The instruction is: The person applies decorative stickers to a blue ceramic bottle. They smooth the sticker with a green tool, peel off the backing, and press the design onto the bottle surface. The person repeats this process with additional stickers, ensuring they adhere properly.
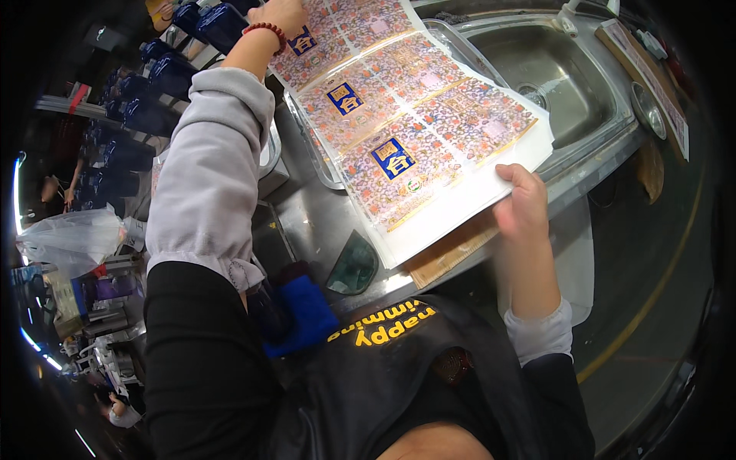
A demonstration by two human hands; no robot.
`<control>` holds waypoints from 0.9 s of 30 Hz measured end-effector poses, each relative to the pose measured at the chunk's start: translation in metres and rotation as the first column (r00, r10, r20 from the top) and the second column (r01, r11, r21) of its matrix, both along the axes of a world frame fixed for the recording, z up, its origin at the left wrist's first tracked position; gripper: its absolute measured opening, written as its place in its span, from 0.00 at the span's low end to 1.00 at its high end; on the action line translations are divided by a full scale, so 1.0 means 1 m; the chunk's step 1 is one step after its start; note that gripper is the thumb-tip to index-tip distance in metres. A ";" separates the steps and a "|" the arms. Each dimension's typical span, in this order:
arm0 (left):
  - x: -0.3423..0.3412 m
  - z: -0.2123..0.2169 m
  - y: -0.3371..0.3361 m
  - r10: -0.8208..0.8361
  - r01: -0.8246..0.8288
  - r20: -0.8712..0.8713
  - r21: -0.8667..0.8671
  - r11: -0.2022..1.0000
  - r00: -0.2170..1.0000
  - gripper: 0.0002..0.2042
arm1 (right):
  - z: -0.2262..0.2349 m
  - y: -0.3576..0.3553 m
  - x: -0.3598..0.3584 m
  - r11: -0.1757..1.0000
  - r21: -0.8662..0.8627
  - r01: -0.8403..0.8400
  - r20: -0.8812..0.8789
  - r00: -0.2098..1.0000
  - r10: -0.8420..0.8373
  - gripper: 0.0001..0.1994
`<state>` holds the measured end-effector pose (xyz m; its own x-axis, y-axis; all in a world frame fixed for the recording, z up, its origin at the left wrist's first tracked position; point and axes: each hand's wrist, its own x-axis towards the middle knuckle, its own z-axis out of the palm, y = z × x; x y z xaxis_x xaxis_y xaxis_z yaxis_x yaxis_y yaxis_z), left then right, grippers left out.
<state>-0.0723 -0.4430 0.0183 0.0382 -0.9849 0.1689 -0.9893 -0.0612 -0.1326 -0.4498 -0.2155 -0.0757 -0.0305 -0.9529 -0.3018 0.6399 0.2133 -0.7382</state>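
A stack of printed paper sheets (429,115), with a pink and orange floral pattern, blue panels and a white margin, lies tilted across the metal counter and over the sink's near-left rim. My right hand (525,203) grips its near right edge, thumb on top and fingers underneath. At the far left edge, my left hand (280,19) is closed on the sheets; the top of the picture cuts off part of its fingers. A red bead bracelet (264,31) circles that wrist. Beneath the stack, a metal tray (326,178) and a brown board (441,264) show in part.
The steel sink (586,84) with its faucet (566,19) stands at the far right. A dark green translucent piece (353,264) and a blue cloth (303,314) lie near me. Several dark blue bottles (172,73) and a clear plastic bag (73,239) are on the left.
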 end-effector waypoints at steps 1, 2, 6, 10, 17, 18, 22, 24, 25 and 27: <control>0.003 0.006 -0.003 -0.020 0.020 -0.016 -0.005 1.000 1.000 0.19 | 0.010 0.004 0.002 1.000 -0.001 0.020 -0.023 1.000 -0.020 0.26; 0.004 0.008 -0.006 -0.033 0.032 -0.025 -0.041 0.999 0.999 0.18 | 0.021 0.009 0.005 0.999 -0.002 0.040 -0.047 0.998 -0.040 0.26; -0.004 0.009 -0.017 -0.118 0.139 0.181 -0.105 0.985 0.976 0.15 | 0.041 0.035 0.004 0.995 0.039 0.095 -0.082 0.992 -0.092 0.25; -0.017 -0.016 -0.014 0.013 -0.014 -0.051 -0.001 1.000 0.999 0.15 | 0.013 0.049 -0.013 0.997 -0.068 -0.035 0.188 0.981 0.048 0.23; -0.021 -0.037 0.000 0.037 -0.029 -0.100 0.083 0.996 0.994 0.18 | -0.002 0.061 -0.020 0.988 0.145 -0.054 -0.466 0.877 0.116 0.22; -0.020 -0.036 0.002 0.013 -0.008 -0.088 0.058 0.998 0.996 0.18 | 0.003 0.066 -0.019 0.991 0.114 -0.074 -0.342 0.933 0.109 0.22; -0.020 -0.034 0.007 0.037 -0.037 -0.137 -0.001 0.999 0.990 0.19 | 0.012 0.062 -0.020 0.976 -0.186 -0.111 0.021 0.993 0.117 0.25; -0.018 -0.039 0.006 0.090 -0.095 -0.268 -0.007 0.995 0.959 0.21 | 0.006 0.055 -0.023 1.000 0.012 0.024 -0.110 0.994 -0.022 0.27; -0.016 -0.043 0.005 0.089 -0.087 -0.314 0.021 0.996 0.945 0.22 | 0.001 0.052 -0.025 0.999 0.032 -0.006 -0.137 0.990 0.010 0.27; -0.011 -0.054 0.003 0.082 -0.061 -0.403 0.064 0.996 0.911 0.23 | -0.007 0.051 -0.030 0.996 0.063 -0.057 -0.190 0.979 0.068 0.27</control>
